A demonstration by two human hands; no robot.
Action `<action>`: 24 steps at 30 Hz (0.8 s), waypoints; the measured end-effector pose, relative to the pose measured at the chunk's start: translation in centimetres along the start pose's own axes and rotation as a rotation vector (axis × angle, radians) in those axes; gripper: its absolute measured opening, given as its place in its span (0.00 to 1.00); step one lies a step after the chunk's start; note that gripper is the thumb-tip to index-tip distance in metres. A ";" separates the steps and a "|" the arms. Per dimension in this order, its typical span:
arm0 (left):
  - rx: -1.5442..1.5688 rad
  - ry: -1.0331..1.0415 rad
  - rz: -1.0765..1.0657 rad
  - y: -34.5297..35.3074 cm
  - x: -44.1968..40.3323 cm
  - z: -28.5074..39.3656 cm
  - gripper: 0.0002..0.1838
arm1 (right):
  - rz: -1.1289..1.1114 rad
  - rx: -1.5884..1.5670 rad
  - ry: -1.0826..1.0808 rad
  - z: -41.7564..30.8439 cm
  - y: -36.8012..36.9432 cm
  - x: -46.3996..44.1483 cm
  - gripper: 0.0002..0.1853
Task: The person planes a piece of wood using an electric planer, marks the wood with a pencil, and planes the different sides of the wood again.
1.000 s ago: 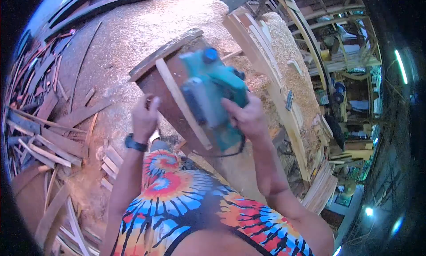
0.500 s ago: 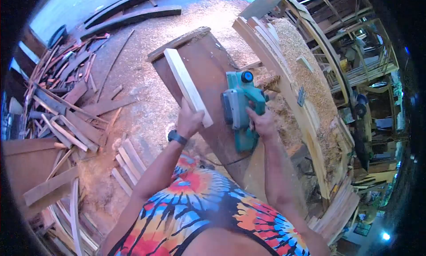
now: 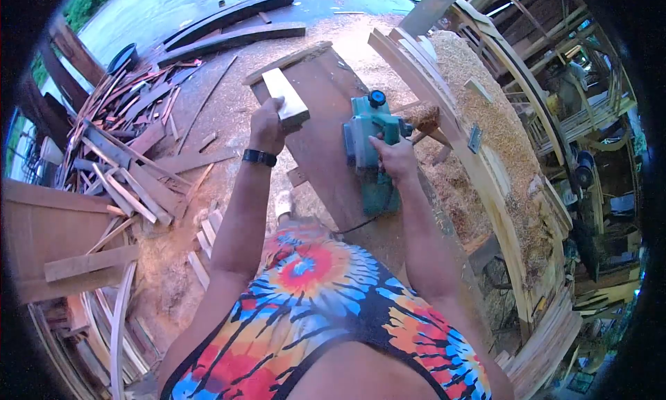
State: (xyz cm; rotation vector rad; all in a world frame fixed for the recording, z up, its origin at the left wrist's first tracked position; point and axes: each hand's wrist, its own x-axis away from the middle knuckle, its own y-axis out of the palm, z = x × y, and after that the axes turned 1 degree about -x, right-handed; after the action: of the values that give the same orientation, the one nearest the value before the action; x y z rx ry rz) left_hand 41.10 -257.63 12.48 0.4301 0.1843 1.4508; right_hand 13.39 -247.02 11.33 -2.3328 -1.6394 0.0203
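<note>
My left hand (image 3: pixel 268 126), with a dark watch on its wrist, grips the near part of a pale wooden piece (image 3: pixel 286 98) over the left side of a brown board (image 3: pixel 322 150). The far end of the piece points away from me. On the right side of the same board stands a green power planer (image 3: pixel 371 140) with a blue-topped knob at its far end. My right hand (image 3: pixel 397 157) is closed round the planer's handle. A dark cord comes from the planer's near end.
Long boards (image 3: pixel 444 115) lie to the right beside a heap of wood shavings (image 3: pixel 479 88). Scrap wood (image 3: pixel 132 108) is piled at the left, with two dark beams (image 3: pixel 232 40) at the far left. Wooden shelving (image 3: pixel 590 115) stands on the right.
The planer came down onto the board's right side. My left hand, empty at first, took hold of the pale piece, then raised and turned it. The view has shifted.
</note>
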 end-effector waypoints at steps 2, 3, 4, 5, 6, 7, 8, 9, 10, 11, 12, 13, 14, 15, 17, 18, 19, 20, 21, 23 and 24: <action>0.128 0.037 -0.036 -0.1 -0.2 0.4 0.16 | 0.021 0.090 -0.027 0.9 0.0 -0.5 0.19; 0.246 0.022 -0.059 0.0 -0.3 0.7 0.15 | 0.016 0.102 -0.033 0.6 -0.2 -0.5 0.19; 0.250 0.036 -0.015 0.1 -0.3 1.0 0.16 | 0.013 0.110 -0.035 0.2 -0.2 -0.4 0.19; 0.249 0.045 0.027 0.0 -0.2 1.2 0.16 | 0.013 0.114 -0.030 0.3 -0.2 -0.1 0.19; 0.246 0.049 0.068 0.2 0.1 1.6 0.16 | 0.009 0.107 -0.035 0.7 -0.1 -0.2 0.19; 0.116 0.105 0.073 0.1 0.2 1.9 0.17 | 0.007 0.102 -0.038 0.9 -0.1 -0.6 0.20; -0.016 0.161 0.086 0.1 0.2 2.2 0.17 | 0.006 0.073 -0.034 1.2 -0.1 -0.6 0.20; -0.146 0.216 0.107 0.0 0.2 2.5 0.18 | 0.006 0.043 -0.030 1.0 0.0 -0.4 0.21; 0.333 -0.006 0.066 -0.3 -0.7 2.9 0.20 | 0.007 0.053 -0.039 1.0 0.0 -0.4 0.20; 0.286 0.001 0.118 -0.1 -1.0 2.7 0.18 | 0.008 0.065 -0.047 1.2 0.0 -0.6 0.20; 0.241 0.012 0.171 0.5 -0.9 3.2 0.18 | 0.007 0.079 -0.056 0.9 0.0 -0.4 0.20; 0.196 0.026 0.226 0.9 -0.8 3.4 0.20 | -0.002 0.059 -0.046 0.4 -0.1 -0.1 0.20; 0.061 0.103 0.207 0.7 -0.9 3.2 0.20 | -0.004 0.073 -0.037 0.3 -0.2 0.0 0.20; -0.074 0.180 0.188 0.5 -0.9 3.0 0.19 | -0.007 0.087 -0.028 0.3 -0.1 0.0 0.20; -0.378 0.368 0.166 0.0 -0.7 2.8 0.19 | -0.009 0.069 -0.034 0.2 0.1 0.0 0.18; -0.548 0.475 0.162 0.2 -0.2 3.0 0.19 | -0.005 0.037 -0.047 0.2 0.2 0.1 0.16; -0.478 0.448 0.163 0.3 -0.4 3.0 0.19 | -0.001 0.006 -0.059 0.2 0.2 0.1 0.15; -0.407 0.421 0.165 0.4 -0.6 3.1 0.19 | -0.004 -0.011 -0.061 0.1 0.3 0.1 0.15; -0.098 0.256 0.172 0.4 -1.4 3.3 0.20 | -0.007 -0.028 -0.062 0.0 0.3 0.2 0.15; 0.063 0.148 0.167 0.2 -1.8 3.0 0.20 | -0.009 -0.036 -0.061 0.1 0.3 0.3 0.14; -0.085 0.209 0.158 0.1 -1.6 3.0 0.20 | -0.008 -0.027 -0.059 0.1 0.3 0.2 0.14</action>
State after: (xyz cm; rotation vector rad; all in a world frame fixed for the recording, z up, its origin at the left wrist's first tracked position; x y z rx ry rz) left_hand 41.94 -259.68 15.07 0.2266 0.2597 1.6526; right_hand 13.70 -246.89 11.16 -2.3672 -1.6864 0.0659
